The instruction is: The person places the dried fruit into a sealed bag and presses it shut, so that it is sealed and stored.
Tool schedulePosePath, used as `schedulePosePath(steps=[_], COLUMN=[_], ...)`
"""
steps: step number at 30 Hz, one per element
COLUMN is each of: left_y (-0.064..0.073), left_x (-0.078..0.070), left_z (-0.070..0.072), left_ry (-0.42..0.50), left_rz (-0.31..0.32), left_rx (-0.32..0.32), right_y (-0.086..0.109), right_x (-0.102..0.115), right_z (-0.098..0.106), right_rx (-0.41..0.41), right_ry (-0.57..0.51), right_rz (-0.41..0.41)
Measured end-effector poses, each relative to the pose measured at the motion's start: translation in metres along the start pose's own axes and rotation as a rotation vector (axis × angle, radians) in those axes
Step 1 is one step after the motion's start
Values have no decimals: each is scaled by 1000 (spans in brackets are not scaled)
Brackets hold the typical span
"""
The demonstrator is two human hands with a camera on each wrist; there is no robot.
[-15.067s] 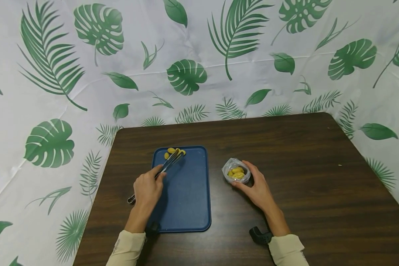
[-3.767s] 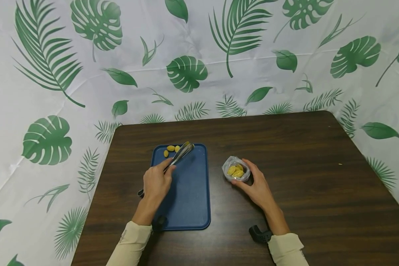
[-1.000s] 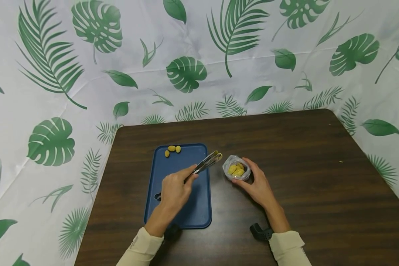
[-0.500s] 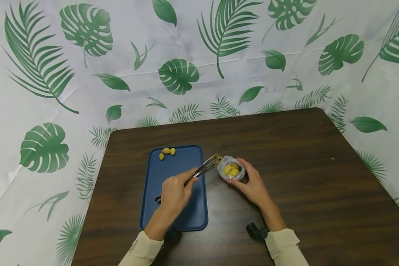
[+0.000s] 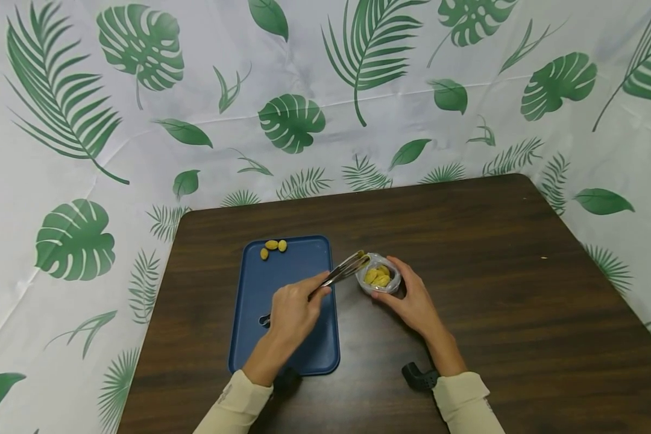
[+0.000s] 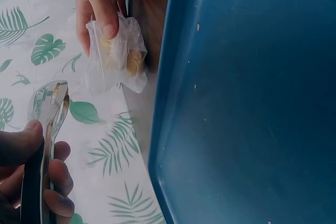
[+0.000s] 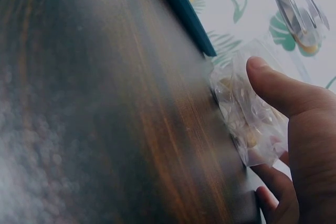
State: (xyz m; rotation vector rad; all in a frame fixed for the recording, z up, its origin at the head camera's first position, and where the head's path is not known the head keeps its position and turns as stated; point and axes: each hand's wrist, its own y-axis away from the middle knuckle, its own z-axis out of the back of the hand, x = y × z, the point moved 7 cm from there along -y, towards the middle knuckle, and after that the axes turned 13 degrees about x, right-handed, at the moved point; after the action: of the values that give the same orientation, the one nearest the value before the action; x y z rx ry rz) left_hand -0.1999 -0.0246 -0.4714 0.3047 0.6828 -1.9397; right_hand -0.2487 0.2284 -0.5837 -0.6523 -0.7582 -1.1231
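Head view: left fingers [image 5: 311, 284] grip tongs [image 5: 347, 269]; beside the tray [image 5: 268, 283], right fingers [image 5: 404, 272] hold a bag [image 5: 364, 285] of yellow pieces [image 5: 378, 278]; best centre the tongs over it (clear of the rim) before loosening.

head view: tongs [image 5: 339, 274] hidden mid-length by left hand [image 5: 295, 307], sleeves [image 5: 237, 402] cropped; left wrist view: tray [image 6: 252, 108] cropped

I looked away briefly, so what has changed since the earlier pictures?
The left hand has carried the tongs rightward from the far end of the blue tray to the plastic bag, now apparently gripping a yellow piece. The right hand still holds the bag; three yellow pieces remain on the tray.
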Motion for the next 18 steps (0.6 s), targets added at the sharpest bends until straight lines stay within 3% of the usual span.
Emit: schedulePosePath(steps=[18], left_y=[-15], left_x=[-12], left_z=[-7], left_ry=[9], left_rz=[-34], left_rx=[14], right_y=[1], right_x=[5], right_z=[0], right_rx=[-12], right_ry=[-1], right_rz=[25])
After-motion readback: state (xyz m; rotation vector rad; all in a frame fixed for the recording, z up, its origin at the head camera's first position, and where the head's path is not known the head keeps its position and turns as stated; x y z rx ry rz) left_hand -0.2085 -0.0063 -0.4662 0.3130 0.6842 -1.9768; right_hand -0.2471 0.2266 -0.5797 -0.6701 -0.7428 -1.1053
